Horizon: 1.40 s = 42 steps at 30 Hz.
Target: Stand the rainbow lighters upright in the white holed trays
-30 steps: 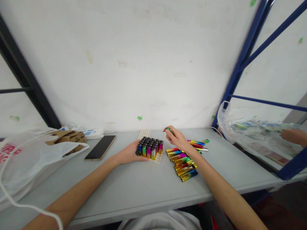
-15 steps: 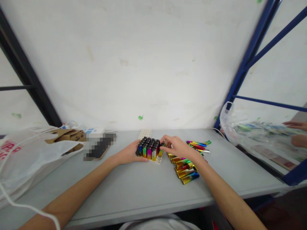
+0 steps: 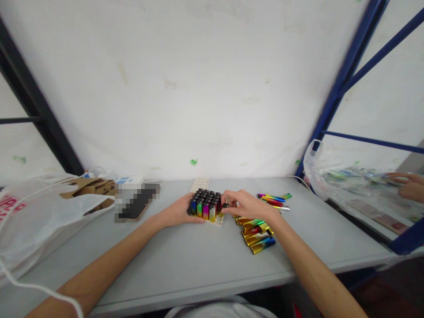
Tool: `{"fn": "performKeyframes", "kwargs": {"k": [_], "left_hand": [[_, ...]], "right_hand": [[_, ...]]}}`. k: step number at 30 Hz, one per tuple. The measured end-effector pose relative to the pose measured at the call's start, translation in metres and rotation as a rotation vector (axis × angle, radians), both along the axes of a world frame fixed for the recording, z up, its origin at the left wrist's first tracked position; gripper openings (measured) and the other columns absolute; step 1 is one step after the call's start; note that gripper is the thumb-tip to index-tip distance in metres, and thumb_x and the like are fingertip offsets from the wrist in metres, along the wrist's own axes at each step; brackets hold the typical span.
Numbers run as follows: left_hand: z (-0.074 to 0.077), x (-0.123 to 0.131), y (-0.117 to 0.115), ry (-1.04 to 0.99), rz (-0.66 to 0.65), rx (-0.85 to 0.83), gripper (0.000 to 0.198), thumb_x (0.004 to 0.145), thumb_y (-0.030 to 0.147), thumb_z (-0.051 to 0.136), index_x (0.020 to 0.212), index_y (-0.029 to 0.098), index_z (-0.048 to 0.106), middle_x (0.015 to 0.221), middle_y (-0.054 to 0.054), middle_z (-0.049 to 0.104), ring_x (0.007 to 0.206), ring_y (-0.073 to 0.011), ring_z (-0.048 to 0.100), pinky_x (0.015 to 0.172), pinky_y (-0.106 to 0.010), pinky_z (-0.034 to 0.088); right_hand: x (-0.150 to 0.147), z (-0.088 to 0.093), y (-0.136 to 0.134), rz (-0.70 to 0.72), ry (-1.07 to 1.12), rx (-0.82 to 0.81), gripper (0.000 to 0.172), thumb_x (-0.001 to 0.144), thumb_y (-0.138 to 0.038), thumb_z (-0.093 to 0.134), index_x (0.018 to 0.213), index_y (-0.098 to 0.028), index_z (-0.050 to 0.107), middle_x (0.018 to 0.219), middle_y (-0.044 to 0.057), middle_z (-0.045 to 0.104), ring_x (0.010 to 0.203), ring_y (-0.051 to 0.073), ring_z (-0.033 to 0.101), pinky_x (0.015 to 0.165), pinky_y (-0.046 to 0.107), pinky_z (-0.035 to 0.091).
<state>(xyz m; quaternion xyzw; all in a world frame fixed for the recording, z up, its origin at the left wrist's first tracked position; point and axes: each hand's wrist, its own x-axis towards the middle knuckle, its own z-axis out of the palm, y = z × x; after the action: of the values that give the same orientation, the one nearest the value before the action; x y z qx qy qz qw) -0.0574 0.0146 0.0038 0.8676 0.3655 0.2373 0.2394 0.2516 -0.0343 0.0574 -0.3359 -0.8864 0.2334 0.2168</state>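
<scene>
Several metallic-coloured lighters (image 3: 206,211) with black tops stand upright in tight rows in a white tray (image 3: 219,222). My left hand (image 3: 179,211) is curled round the left side of the block, its thumb along the near edge. At the block's right side, my right hand (image 3: 239,202) pinches a lighter (image 3: 225,205) by its dark top; fingers hide part of it. Below and right of that hand lies a loose pile of gold, blue and red lighters (image 3: 259,241).
Another white tray with holes (image 3: 200,183) lies behind the block. A dark phone (image 3: 141,202), a cardboard box (image 3: 99,187) and a white plastic bag (image 3: 43,221) occupy the left. Behind the blue frame (image 3: 336,99) at right, another person's hand (image 3: 410,186) shows over plastic-wrapped items.
My right hand's fingers have lowered slightly, with the lighter, at the block's right side. My left hand stays put. The other person's hand has shifted a little.
</scene>
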Motion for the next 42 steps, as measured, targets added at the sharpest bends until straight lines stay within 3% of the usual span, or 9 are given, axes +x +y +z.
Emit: {"fn": "performKeyframes", "kwargs": {"k": [6, 9, 13, 16, 18, 23, 29, 35, 42], "left_hand": [[-0.003, -0.002, 0.003, -0.002, 0.003, 0.014, 0.086, 0.072, 0.057, 0.094, 0.144, 0.021, 0.062, 0.146, -0.010, 0.068, 0.133, -0.0357, 0.064, 0.121, -0.047, 0.047], [-0.003, -0.002, 0.004, 0.006, -0.003, 0.036, 0.085, 0.072, 0.057, 0.093, 0.143, 0.022, 0.063, 0.147, -0.010, 0.068, 0.135, -0.0360, 0.063, 0.122, -0.047, 0.046], [-0.003, -0.002, 0.005, 0.027, -0.007, 0.054, 0.082, 0.074, 0.059, 0.092, 0.141, 0.022, 0.065, 0.145, -0.010, 0.069, 0.135, -0.0353, 0.063, 0.123, -0.044, 0.045], [-0.002, -0.001, 0.005, 0.048, -0.007, 0.050, 0.081, 0.074, 0.060, 0.090, 0.140, 0.019, 0.065, 0.144, -0.012, 0.069, 0.134, -0.0354, 0.064, 0.123, -0.043, 0.044], [-0.003, -0.001, 0.006, 0.048, -0.006, 0.057, 0.083, 0.074, 0.061, 0.090, 0.140, 0.017, 0.065, 0.144, -0.012, 0.069, 0.134, -0.0360, 0.064, 0.123, -0.043, 0.045], [-0.002, -0.002, 0.006, 0.018, 0.005, 0.083, 0.079, 0.073, 0.061, 0.091, 0.137, 0.020, 0.068, 0.141, -0.009, 0.072, 0.129, -0.0373, 0.067, 0.121, -0.044, 0.048], [0.002, -0.001, 0.003, 0.019, -0.007, 0.066, 0.080, 0.073, 0.057, 0.091, 0.140, 0.019, 0.067, 0.144, -0.008, 0.070, 0.132, -0.0378, 0.064, 0.124, -0.046, 0.045], [0.001, -0.001, 0.004, 0.045, -0.003, 0.093, 0.083, 0.072, 0.062, 0.090, 0.140, 0.020, 0.068, 0.145, -0.009, 0.070, 0.131, -0.0388, 0.064, 0.123, -0.045, 0.046], [-0.001, -0.003, 0.003, 0.028, 0.030, 0.062, 0.088, 0.071, 0.064, 0.091, 0.143, 0.021, 0.064, 0.147, -0.011, 0.069, 0.132, -0.0391, 0.065, 0.122, -0.048, 0.048]], "right_hand": [[-0.015, -0.015, 0.011, -0.138, -0.067, 0.142, 0.043, 0.098, -0.028, 0.076, 0.137, -0.022, 0.061, 0.081, -0.002, 0.073, 0.073, 0.019, 0.066, 0.071, 0.027, 0.047], [-0.004, -0.002, 0.003, -0.172, -0.084, 0.161, 0.064, 0.099, -0.037, 0.076, 0.155, -0.024, 0.049, 0.084, -0.001, 0.075, 0.077, 0.020, 0.069, 0.078, 0.031, 0.053], [0.041, 0.017, -0.037, -0.308, -0.057, 0.239, 0.055, 0.104, -0.058, 0.062, 0.147, -0.024, 0.061, 0.116, 0.011, 0.076, 0.103, 0.025, 0.072, 0.098, 0.041, 0.057], [0.065, 0.000, -0.075, -0.380, -0.201, 0.309, 0.071, 0.097, -0.069, 0.065, 0.158, -0.032, 0.055, 0.168, 0.015, 0.044, 0.153, 0.037, 0.042, 0.125, 0.057, 0.037], [0.070, -0.023, -0.091, -0.418, -0.332, 0.281, 0.080, 0.092, -0.076, 0.066, 0.161, -0.037, 0.053, 0.178, 0.012, 0.027, 0.162, 0.046, 0.024, 0.129, 0.071, 0.019], [0.056, -0.062, -0.079, -0.462, -0.391, 0.181, 0.073, 0.105, -0.072, 0.046, 0.170, -0.040, 0.034, 0.177, 0.011, 0.033, 0.163, 0.042, 0.023, 0.128, 0.073, 0.016], [0.052, -0.056, -0.044, -0.486, -0.331, 0.217, 0.067, 0.109, -0.066, 0.043, 0.167, -0.034, 0.042, 0.174, 0.014, 0.038, 0.162, 0.039, 0.029, 0.128, 0.072, 0.022], [0.149, -0.039, -0.008, -0.647, -0.168, 0.379, 0.050, 0.108, -0.025, 0.038, 0.151, -0.018, 0.061, 0.156, 0.018, 0.060, 0.147, 0.031, 0.054, 0.128, 0.056, 0.038], [0.239, -0.057, 0.021, -0.614, -0.299, 0.120, 0.043, 0.088, -0.018, 0.055, 0.125, -0.014, 0.077, 0.135, 0.019, 0.075, 0.128, 0.032, 0.070, 0.118, 0.048, 0.049]]}}
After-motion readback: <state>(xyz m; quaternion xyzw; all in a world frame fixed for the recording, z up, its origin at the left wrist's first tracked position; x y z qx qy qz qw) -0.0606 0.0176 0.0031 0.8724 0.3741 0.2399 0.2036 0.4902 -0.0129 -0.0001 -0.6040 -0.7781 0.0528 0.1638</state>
